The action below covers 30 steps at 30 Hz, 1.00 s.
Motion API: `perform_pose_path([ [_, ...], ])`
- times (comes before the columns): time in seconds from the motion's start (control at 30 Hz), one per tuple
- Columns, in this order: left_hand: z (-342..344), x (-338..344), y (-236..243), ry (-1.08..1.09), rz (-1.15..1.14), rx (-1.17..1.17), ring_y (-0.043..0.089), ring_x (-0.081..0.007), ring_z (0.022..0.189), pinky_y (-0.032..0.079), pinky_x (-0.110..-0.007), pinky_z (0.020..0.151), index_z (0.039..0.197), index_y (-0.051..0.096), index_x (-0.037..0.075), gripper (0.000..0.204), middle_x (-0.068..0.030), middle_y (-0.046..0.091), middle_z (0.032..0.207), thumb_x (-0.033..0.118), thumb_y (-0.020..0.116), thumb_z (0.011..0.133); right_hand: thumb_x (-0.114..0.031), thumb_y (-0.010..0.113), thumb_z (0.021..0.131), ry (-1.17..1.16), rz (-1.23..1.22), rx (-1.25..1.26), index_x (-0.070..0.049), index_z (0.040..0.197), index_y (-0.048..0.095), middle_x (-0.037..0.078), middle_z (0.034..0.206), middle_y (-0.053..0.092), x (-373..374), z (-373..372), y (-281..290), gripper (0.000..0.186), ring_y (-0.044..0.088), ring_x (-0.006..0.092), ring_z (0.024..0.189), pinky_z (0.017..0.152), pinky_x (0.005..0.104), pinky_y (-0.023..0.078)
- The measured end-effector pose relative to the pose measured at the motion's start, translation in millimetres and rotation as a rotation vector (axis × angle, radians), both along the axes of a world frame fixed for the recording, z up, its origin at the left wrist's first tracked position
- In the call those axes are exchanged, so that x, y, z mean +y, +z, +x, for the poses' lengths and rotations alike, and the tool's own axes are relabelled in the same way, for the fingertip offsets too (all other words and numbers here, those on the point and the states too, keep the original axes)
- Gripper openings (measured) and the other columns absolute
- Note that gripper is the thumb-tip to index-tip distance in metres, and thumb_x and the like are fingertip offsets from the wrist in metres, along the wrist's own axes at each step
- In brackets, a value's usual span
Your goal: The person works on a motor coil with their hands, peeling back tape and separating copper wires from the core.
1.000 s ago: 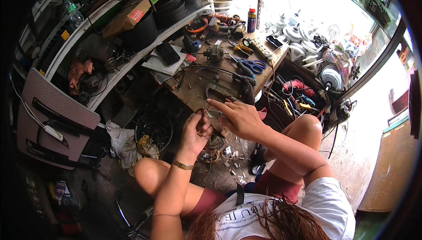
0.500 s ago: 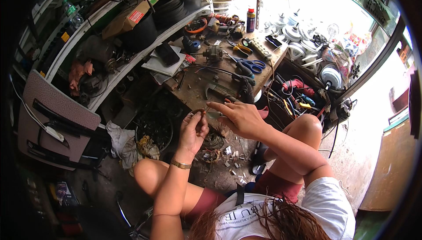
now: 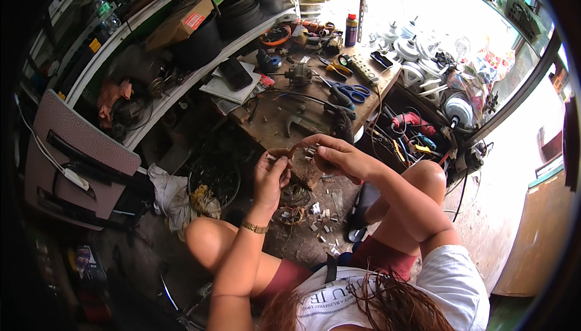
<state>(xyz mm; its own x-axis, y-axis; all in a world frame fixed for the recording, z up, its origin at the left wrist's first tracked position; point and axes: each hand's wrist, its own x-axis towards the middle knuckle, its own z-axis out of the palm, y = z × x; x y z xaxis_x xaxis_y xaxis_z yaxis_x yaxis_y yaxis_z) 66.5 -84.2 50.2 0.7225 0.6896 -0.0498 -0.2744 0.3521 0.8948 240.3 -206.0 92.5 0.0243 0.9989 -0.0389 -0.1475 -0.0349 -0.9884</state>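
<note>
Over the near edge of the workbench (image 3: 266,131), my two hands meet at the fingertips. My left hand (image 3: 270,178) is closed in a pinch on a small, dark, brownish thing, too small and too covered by fingers to name. Coming in from the right, my right hand (image 3: 339,156) has its index finger bent toward the left fingertips, with its other fingers curled in. Whatever lies between the right fingers is hidden. Just beyond the hands, a hammer (image 3: 305,124) rests on the bench. Farther back are a small motor (image 3: 298,75) and blue-handled scissors (image 3: 354,93).
Yellow-handled pliers (image 3: 336,69), a power strip (image 3: 363,69), a spray can (image 3: 351,30) and a phone (image 3: 236,75) crowd the bench. A tool-filled drawer (image 3: 408,128) stands right. A basin (image 3: 213,179) and a cloth (image 3: 169,193) lie left. Small scraps litter the floor.
My right hand has drawn its outstretched fingers in and curled them closer to the left fingertips. The left hand keeps its pinch, shifted slightly. The whole view has moved a little.
</note>
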Motion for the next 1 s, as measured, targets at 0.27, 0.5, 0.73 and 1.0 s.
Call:
perform_pose_path([
  [0.27,-0.1,-3.9,4.5,-0.123,0.102,0.070,0.048,-0.0021,0.058,0.034,-0.016,0.048,0.104,0.059,0.006,0.012,0.0023,0.058,0.076,0.011,0.059,0.093,-0.036,0.046,0.100,-0.188,0.187,-0.455,-0.003,0.133,0.042,0.007,0.115,0.049,3.2,-6.3,-12.4,0.047,0.049,0.0106,0.094,0.081,0.0255,0.043],
  [0.5,8.4,11.2,-18.9,0.013,0.114,0.129,0.046,-0.0009,0.055,0.034,-0.016,0.045,0.100,0.059,0.009,0.012,0.0061,0.053,0.071,0.018,0.061,0.093,-0.029,0.060,0.094,-0.349,0.076,-0.316,-0.002,0.124,0.049,0.011,0.114,0.058,6.6,1.5,-13.3,0.042,0.052,0.0168,0.105,0.091,0.0311,0.043],
  [0.73,12.5,24.5,-104.4,-0.560,0.270,0.565,0.052,-0.0061,0.053,0.044,-0.021,0.047,0.095,0.066,0.003,0.015,0.0004,0.058,0.071,0.014,0.061,0.087,-0.021,0.054,0.095,-0.562,0.029,-0.034,-0.008,0.122,0.050,-0.001,0.072,0.049,4.5,29.5,-6.0,0.030,0.039,0.0056,0.051,0.043,0.0211,0.031],
  [1.0,37.1,-63.2,-279.5,-0.471,0.986,0.926,0.063,-0.0342,0.090,0.050,-0.039,0.079,0.090,0.069,0.003,0.028,-0.0169,0.066,0.091,0.027,0.074,0.075,-0.020,0.052,0.093,-0.775,0.322,0.508,-0.006,0.123,0.046,0.003,0.073,0.051,-44.6,102.9,23.3,0.034,0.043,0.0103,0.054,0.045,0.0237,0.033],
])
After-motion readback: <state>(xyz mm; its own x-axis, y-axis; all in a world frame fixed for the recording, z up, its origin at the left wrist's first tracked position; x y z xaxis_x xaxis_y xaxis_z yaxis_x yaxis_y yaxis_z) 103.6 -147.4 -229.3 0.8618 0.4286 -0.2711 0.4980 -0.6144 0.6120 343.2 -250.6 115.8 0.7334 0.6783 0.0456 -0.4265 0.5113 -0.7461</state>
